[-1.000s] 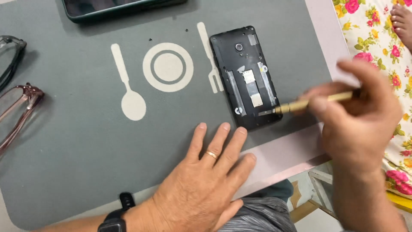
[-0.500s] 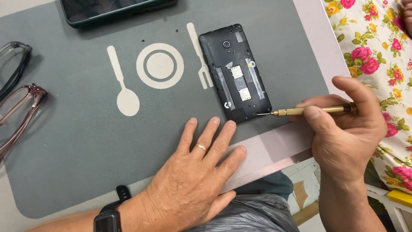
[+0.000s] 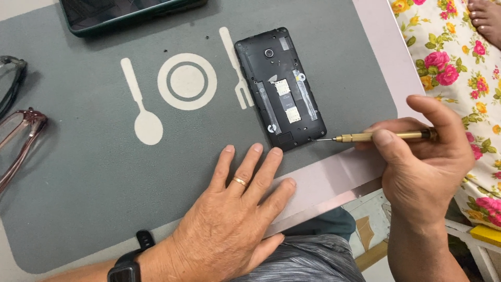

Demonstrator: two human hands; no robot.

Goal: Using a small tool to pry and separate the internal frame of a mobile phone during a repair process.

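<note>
Head view: screwdriver (image 3: 381, 137) tip lower on phone (image 3: 280, 89).

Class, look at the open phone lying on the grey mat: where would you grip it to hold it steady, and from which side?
Grip the phone across its two long, straight edges, coming from above at the camera end; it lies flat, and the screwdriver in the right hand works its near corner.

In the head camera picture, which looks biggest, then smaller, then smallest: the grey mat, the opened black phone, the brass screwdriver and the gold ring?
1. Grey mat, by far the biggest.
2. Opened black phone.
3. Brass screwdriver, nearly as long but much thinner, partly hidden in the right hand.
4. Gold ring on the left hand.
</note>
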